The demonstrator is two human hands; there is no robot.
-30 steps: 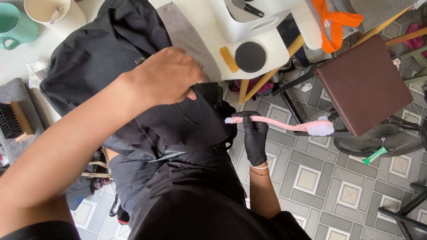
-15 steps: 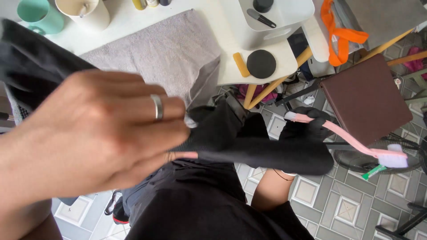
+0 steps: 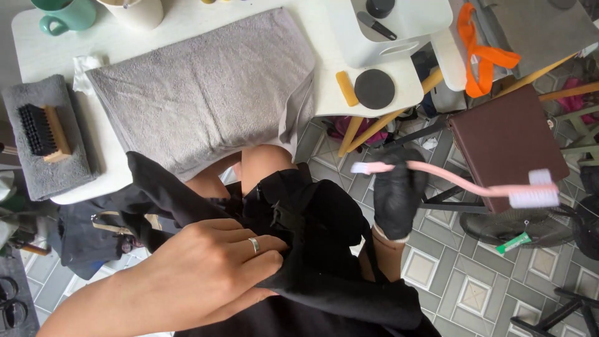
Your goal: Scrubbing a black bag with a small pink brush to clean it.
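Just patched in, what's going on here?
A seated person is handling a black bag on their lap. The bare left hand, wearing a ring, grips the bag's fabric. The right hand, in a black glove, holds a pink brush out over the tiled floor, bristles away from the bag. On the white table lies a grey towel, with a wooden brush to its left.

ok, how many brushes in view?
2. A pink long-handled brush is held in the gloved right hand, over the floor. A black-bristled wooden brush lies on the small grey towel at the table's left edge. Others may be hidden.
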